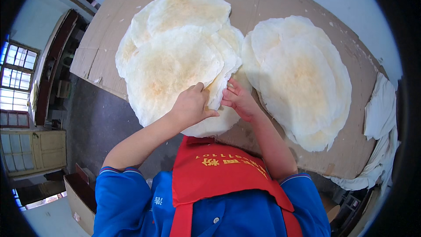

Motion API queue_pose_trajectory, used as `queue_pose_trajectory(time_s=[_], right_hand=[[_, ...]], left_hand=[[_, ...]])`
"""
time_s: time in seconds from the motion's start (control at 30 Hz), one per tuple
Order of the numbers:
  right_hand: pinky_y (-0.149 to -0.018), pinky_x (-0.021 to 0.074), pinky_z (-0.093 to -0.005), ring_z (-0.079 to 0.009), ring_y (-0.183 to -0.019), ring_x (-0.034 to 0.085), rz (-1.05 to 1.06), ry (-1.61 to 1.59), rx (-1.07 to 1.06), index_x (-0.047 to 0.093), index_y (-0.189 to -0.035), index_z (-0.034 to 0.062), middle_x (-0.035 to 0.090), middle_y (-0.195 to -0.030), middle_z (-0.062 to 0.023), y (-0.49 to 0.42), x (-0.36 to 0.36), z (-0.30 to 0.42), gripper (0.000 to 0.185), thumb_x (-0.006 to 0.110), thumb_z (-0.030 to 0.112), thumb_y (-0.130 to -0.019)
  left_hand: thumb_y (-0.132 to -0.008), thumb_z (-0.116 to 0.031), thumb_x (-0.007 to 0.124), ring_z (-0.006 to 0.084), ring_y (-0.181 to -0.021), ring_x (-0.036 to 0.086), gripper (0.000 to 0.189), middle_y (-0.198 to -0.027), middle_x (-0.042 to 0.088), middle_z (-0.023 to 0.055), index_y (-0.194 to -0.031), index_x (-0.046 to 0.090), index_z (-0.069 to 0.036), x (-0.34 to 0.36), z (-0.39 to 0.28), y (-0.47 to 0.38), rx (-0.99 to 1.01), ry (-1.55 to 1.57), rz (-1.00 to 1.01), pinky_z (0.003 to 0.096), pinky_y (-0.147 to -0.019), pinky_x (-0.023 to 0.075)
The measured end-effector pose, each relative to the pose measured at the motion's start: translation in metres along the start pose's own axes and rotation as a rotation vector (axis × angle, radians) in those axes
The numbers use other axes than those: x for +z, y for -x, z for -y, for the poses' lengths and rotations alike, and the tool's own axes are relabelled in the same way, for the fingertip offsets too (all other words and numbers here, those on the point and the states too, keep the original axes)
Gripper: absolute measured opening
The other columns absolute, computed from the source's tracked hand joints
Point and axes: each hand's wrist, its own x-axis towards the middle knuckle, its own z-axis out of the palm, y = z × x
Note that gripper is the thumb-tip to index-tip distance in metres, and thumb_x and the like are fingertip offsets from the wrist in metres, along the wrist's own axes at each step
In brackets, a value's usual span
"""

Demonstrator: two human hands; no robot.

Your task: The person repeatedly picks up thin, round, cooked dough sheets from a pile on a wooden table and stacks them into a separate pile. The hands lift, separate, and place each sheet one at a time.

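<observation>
In front of me lies a pile of large, thin, pale flatbreads point(177, 59), with browned patches and ragged edges. My left hand point(192, 105) grips the near right edge of the upper sheets, its fingers curled over them and its thumb stretched to the right. There the layers stand slightly apart, and a yellowish inner face point(215, 85) shows between them. Close by on the right, my right hand point(241, 100) has its fingertips at the rim of the same sheets. Whether those fingertips pinch the rim is unclear.
A second overlapping pile of flatbreads point(299, 79) lies to the right. Both piles rest on a cardboard-covered table point(98, 49). White cloth point(381, 108) hangs at its right end. To the left are dark floor point(92, 115), shelving point(56, 65) and a yellowish cabinet point(49, 148).
</observation>
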Motion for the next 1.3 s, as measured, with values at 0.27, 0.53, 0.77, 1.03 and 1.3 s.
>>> queue_pose_trajectory(time_s=[0.27, 0.53, 0.77, 1.03, 1.3], right_hand=[[-0.072, 0.0462, -0.0259, -0.0138, -0.092, 0.052, -0.120, 0.288, 0.011, 0.033, -0.126, 0.0035, 0.051, -0.109, -0.0079, 0.008, 0.015, -0.001, 0.060, 0.063, 0.022, -0.077], [-0.064, 0.0457, -0.0285, -0.0154, -0.083, 0.057, -0.302, 0.244, -0.093, 0.050, -0.108, 0.0020, 0.059, -0.095, -0.0072, -0.012, 0.004, -0.031, 0.041, 0.066, 0.013, -0.071], [-0.071, 0.0460, -0.0293, -0.0161, -0.086, 0.056, -0.220, 0.329, -0.096, 0.049, -0.110, 0.0012, 0.059, -0.096, -0.0081, 0.001, -0.004, -0.008, 0.043, 0.065, 0.010, -0.072], [-0.080, 0.0423, -0.0278, -0.0130, -0.091, 0.054, -0.079, 0.491, -0.079, 0.048, -0.114, 0.0007, 0.058, -0.099, -0.0067, 0.010, -0.004, 0.042, 0.047, 0.066, 0.016, -0.073], [-0.053, 0.0381, -0.0368, -0.0265, -0.054, 0.051, -0.495, 1.090, -0.502, 0.054, -0.080, -0.0005, 0.052, -0.060, -0.0172, -0.032, -0.009, 0.020, 0.025, 0.060, 0.024, -0.080]], left_hand=[[-0.072, -0.024, 0.062, 0.0306, -0.085, 0.055, 0.033, -0.097, 0.050, 0.0182, -0.091, 0.057, 0.003, 0.011, 0.005, 0.007, -0.049, 0.007, -0.202, 0.0372, -0.073, 0.0462], [-0.065, -0.015, 0.057, 0.0346, -0.066, 0.059, 0.016, -0.068, 0.059, 0.0177, -0.063, 0.062, 0.000, -0.002, 0.014, -0.038, -0.189, -0.090, -0.193, 0.0409, -0.061, 0.0478], [-0.072, -0.021, 0.067, 0.0106, -0.054, 0.054, 0.023, -0.064, 0.059, 0.0027, -0.075, 0.063, 0.001, -0.138, 0.123, -0.028, -0.395, 0.297, -0.164, 0.0251, -0.051, 0.0447], [-0.074, -0.019, 0.065, 0.0089, -0.054, 0.055, 0.021, -0.064, 0.059, 0.0022, -0.073, 0.063, 0.001, -0.194, 0.095, -0.029, -0.264, 0.048, -0.067, 0.0245, -0.051, 0.0448], [-0.080, -0.030, 0.061, 0.0069, -0.051, 0.048, 0.031, -0.059, 0.054, -0.0019, -0.069, 0.060, -0.001, -0.164, 0.105, -0.044, -0.383, 0.160, -0.083, 0.0254, -0.049, 0.0408]])
